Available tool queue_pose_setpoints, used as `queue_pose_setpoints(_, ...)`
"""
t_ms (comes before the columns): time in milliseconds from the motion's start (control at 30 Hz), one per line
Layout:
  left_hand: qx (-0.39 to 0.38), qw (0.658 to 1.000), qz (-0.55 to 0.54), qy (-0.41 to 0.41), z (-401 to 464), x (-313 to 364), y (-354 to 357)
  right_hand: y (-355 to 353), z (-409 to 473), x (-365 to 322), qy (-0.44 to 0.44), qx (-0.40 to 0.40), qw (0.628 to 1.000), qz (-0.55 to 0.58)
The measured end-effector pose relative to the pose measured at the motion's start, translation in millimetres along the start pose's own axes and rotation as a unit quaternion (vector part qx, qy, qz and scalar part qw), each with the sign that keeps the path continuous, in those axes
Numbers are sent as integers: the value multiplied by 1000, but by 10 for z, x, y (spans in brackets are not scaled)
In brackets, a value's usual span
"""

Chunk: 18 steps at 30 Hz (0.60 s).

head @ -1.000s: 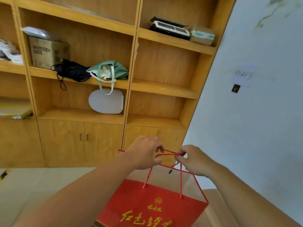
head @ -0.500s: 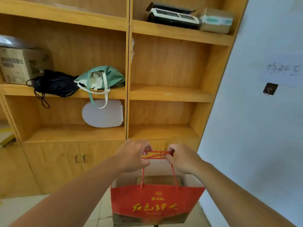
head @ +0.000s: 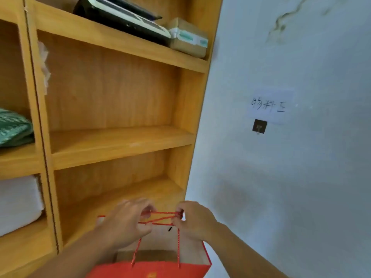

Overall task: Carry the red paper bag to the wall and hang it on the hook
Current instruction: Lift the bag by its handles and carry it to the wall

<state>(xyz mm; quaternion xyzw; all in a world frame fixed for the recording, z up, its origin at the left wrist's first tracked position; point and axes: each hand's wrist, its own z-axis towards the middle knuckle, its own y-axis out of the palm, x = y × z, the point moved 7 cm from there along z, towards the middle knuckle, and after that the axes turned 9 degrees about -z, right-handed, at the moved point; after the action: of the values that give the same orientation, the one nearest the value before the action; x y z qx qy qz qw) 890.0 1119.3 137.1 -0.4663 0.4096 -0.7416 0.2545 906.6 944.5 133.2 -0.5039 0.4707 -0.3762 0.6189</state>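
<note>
The red paper bag (head: 152,269) hangs at the bottom middle, open at the top, its white inside showing. Its red cord handles (head: 160,217) are stretched flat between my two hands. My left hand (head: 124,223) pinches the left end of the cords and my right hand (head: 194,219) pinches the right end. On the pale wall (head: 301,187) to the right, a small dark square hook (head: 259,126) sits under a white paper label with handwriting (head: 269,106). The hook is above and to the right of my hands, with nothing on it.
A tall wooden shelf unit (head: 120,145) fills the left and middle, its side panel meeting the wall. A dark flat device (head: 120,15) and a small box (head: 187,40) lie on the upper shelf. A green striped bag (head: 14,129) and a white object (head: 18,203) sit at the left.
The view has swung right and closer to the wall, so the hook looks larger and nearer. Both hands keep hold of the cords, now spread wider; the bag sits lower in the frame.
</note>
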Motion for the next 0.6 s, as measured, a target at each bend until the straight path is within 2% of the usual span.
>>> queue_pose_setpoints(267,-62,988,-69,122,1316,208,336,-216,286,960,136,47,990,-10)
queue_pose_setpoints(433,-97,972,-55,205,2111,534,648,-426,407,1671,211,95,973,-5)
queue_pose_setpoints(600,-132,956,-64,256,2806,896,815,-699,579,2296,273,144,951,14)
